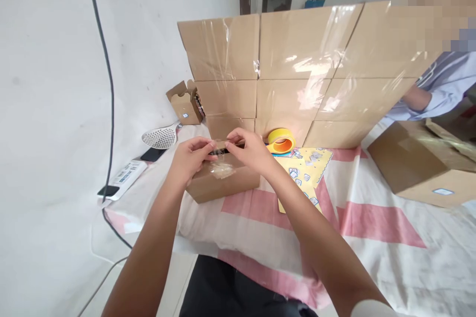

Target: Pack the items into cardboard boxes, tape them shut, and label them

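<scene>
a small brown cardboard box (223, 181) is seen lying near the edge of a bed covered with a white and pink striped sheet (372, 228), its top flaps brought almost together, with a narrow dark gap left open along the seam. a crumpled strip of clear tape (222, 171) is already stuck to the lid, while the seam itself appears not yet sealed, so the closing is judged partly done. the left hand (191, 156) is pressed on the near flap, fingers curled and pinched at the seam; the right hand (251, 148) is closed in a pinch at the same seam, and whether a tape end is held there cannot be told. just beyond the box, a yellow and orange roll of tape (281, 141) is laid beside a yellow printed sheet (305, 173). a wall of stacked, taped cardboard cartons (297, 69) is raised behind. another person's light blue sleeve (442, 86) is shown at the right, above a larger brown carton (420, 166).
</scene>
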Demonstrator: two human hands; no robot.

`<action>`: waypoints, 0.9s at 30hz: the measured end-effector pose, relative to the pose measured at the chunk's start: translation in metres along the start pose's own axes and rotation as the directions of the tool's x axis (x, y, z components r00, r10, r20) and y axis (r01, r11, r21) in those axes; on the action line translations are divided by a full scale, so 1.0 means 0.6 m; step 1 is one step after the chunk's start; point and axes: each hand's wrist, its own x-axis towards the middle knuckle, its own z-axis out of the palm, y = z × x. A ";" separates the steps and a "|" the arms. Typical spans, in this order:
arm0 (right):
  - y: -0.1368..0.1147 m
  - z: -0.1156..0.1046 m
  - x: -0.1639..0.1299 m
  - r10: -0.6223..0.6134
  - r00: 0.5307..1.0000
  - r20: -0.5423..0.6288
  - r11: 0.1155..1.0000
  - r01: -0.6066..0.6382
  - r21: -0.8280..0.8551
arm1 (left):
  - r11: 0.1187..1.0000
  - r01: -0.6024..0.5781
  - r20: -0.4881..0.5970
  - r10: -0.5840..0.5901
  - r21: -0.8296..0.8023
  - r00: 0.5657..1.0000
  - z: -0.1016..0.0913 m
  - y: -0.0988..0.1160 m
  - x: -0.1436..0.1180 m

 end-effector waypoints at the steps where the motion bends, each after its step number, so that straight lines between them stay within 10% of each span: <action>1: 0.000 0.001 0.006 0.016 1.000 0.009 1.000 -0.016 -0.012 | 1.000 -0.008 0.010 0.008 -0.020 1.000 -0.002 -0.003 0.001; 15: 0.008 0.009 0.077 0.003 0.962 0.273 0.985 0.044 -0.167 | 0.998 0.005 0.067 -0.010 0.070 0.998 -0.009 -0.017 -0.005; 20: 0.010 0.016 0.086 0.085 0.956 0.279 0.971 -0.016 -0.240 | 0.991 -0.106 -0.156 0.118 0.085 0.981 -0.004 -0.024 0.002; 27: 0.019 0.033 0.084 0.094 0.984 0.152 0.950 -0.043 -0.308 | 0.910 -0.276 -0.384 0.386 0.310 0.839 0.005 -0.034 -0.015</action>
